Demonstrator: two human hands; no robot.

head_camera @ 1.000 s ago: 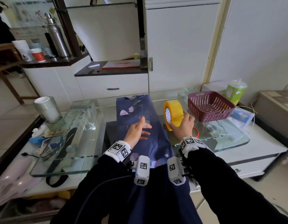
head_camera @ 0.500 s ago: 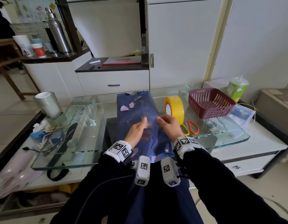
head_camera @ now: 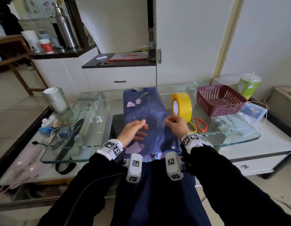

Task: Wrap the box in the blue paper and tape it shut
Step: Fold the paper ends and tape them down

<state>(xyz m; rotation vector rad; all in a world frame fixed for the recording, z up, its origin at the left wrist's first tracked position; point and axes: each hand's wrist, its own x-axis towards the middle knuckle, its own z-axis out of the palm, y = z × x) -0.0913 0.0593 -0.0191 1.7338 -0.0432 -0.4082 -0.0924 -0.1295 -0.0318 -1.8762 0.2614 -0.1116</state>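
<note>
Here the blue paper (head_camera: pixel 146 110), folded into a long parcel, lies across the middle of the glass table (head_camera: pixel 239 139), from its near edge to its far edge. The left hand (head_camera: pixel 133 132) rests on it, fingers spread flat. The right hand (head_camera: pixel 177 123) is just beside, fingertips pinched together, on what I cannot tell. The yellow tape roll (head_camera: pixel 182 105) stands upright right of the paper.

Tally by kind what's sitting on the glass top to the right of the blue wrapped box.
Yellow roll of tape: 1
Scissors with orange and yellow handle loops: 1
Maroon slotted plastic basket: 1
Total: 3
</note>
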